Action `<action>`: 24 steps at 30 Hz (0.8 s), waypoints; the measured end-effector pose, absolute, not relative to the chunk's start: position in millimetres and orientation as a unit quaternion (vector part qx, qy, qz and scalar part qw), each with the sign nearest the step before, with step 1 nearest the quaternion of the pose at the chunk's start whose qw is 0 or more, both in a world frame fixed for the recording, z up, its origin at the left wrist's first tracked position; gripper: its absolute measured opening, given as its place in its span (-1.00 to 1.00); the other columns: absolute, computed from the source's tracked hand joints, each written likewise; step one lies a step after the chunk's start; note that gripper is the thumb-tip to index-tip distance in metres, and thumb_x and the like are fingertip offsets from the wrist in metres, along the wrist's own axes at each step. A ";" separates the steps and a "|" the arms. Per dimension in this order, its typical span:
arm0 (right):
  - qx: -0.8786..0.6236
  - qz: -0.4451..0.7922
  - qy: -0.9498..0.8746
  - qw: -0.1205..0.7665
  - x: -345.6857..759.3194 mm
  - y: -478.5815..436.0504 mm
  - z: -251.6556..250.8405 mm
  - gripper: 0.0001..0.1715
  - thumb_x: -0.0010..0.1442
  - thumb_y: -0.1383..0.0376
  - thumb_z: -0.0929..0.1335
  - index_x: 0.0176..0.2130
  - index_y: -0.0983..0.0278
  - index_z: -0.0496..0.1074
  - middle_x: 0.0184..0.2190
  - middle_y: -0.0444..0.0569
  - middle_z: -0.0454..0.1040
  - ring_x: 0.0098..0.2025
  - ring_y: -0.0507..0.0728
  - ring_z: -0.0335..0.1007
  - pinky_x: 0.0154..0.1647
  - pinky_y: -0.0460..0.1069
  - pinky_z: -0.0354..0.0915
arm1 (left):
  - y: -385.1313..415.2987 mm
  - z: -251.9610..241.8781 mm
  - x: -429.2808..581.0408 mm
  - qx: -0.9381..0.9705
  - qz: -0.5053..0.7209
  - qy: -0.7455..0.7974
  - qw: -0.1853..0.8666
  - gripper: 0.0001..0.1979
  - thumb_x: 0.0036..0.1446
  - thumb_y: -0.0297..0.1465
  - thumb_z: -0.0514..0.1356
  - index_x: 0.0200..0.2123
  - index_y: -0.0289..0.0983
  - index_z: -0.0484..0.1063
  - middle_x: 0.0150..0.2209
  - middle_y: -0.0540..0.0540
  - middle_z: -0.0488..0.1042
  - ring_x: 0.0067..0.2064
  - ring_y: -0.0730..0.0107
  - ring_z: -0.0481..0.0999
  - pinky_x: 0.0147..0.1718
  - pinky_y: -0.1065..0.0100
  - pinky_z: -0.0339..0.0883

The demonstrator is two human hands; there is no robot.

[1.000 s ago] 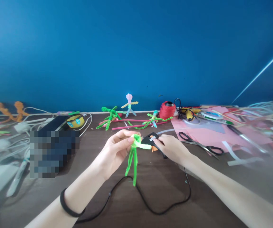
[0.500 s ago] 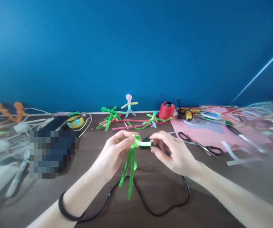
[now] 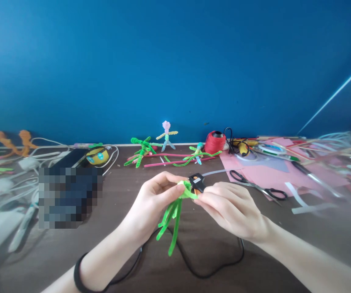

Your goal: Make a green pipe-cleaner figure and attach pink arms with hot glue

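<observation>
My left hand [image 3: 160, 199] pinches a bunch of green pipe cleaners [image 3: 175, 221] near its twisted top, between thumb and fingers. Several green strands hang down below that grip. My right hand [image 3: 232, 209] is closed, with its thumb and fingertips on the end of a light green strand [image 3: 190, 195] that sticks out from the bunch. Just behind the fingertips is a black object [image 3: 196, 183] with orange inside and a small white label; its lower part is hidden by the hands. A black cord [image 3: 202, 277] loops over the table below both hands.
Pipe-cleaner figures [image 3: 166, 136] stand by the blue wall, beside a red thread spool [image 3: 215, 142]. Black-handled scissors [image 3: 259, 188] lie on the right, by pink paper [image 3: 303, 175]. White cables [image 3: 29, 185], a yellow pouch [image 3: 97, 156] and a blurred-out dark object [image 3: 71, 199] lie left.
Both hands have shifted slightly to the right with the green pipe cleaners. The light strand, stretched out straight before, is now bent down close to the bunch. More of the black object shows.
</observation>
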State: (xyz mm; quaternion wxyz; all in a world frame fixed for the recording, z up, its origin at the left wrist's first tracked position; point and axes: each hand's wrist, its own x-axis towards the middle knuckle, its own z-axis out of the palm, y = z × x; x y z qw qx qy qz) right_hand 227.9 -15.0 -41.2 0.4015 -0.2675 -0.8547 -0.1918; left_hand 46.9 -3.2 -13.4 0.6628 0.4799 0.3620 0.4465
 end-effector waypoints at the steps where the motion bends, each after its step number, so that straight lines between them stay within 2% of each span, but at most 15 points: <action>1: -0.269 -0.193 -0.854 0.402 228.1 -14.5 -40.7 -0.79 0.08 0.45 0.33 -0.24 0.28 0.27 -0.52 -0.08 0.45 -0.47 0.03 0.37 -0.43 -0.07 0.31 | -3.2 -13.4 46.9 0.482 0.446 0.362 0.662 -0.94 -0.04 -0.45 0.23 -0.41 -0.28 0.46 -0.41 -0.02 0.53 -0.37 0.48 0.46 -0.35 0.48 0.28; 7: -0.280 -0.157 -0.841 0.436 225.0 -12.4 -36.2 -0.86 0.12 0.45 0.29 -0.30 0.23 0.26 -0.59 -0.13 0.41 -0.53 0.02 0.34 -0.48 -0.08 0.28 | -3.1 -14.0 46.0 0.472 0.444 0.346 0.678 -0.94 -0.06 -0.45 0.24 -0.43 -0.28 0.47 -0.39 -0.04 0.54 -0.35 0.45 0.48 -0.32 0.44 0.29; 15: -0.380 0.078 -0.800 0.458 221.0 -17.8 -33.4 -0.91 0.16 0.35 0.25 -0.41 0.23 0.25 -0.57 -0.16 0.36 -0.62 -0.05 0.20 -0.62 -0.14 0.16 | -2.9 -15.3 45.4 0.446 0.442 0.332 0.704 -0.93 -0.09 -0.46 0.27 -0.44 -0.30 0.47 -0.41 -0.06 0.52 -0.40 0.48 0.45 -0.42 0.49 0.24; 24: -0.412 0.272 -0.744 0.450 220.2 -16.1 -26.8 -0.81 0.16 0.24 0.26 -0.45 0.26 0.24 -0.61 -0.17 0.27 -0.59 -0.04 0.18 -0.60 -0.13 0.14 | -2.5 -18.5 43.3 0.450 0.426 0.339 0.708 -0.92 -0.10 -0.42 0.28 -0.45 -0.28 0.48 -0.43 -0.02 0.49 -0.41 0.53 0.41 -0.44 0.51 0.21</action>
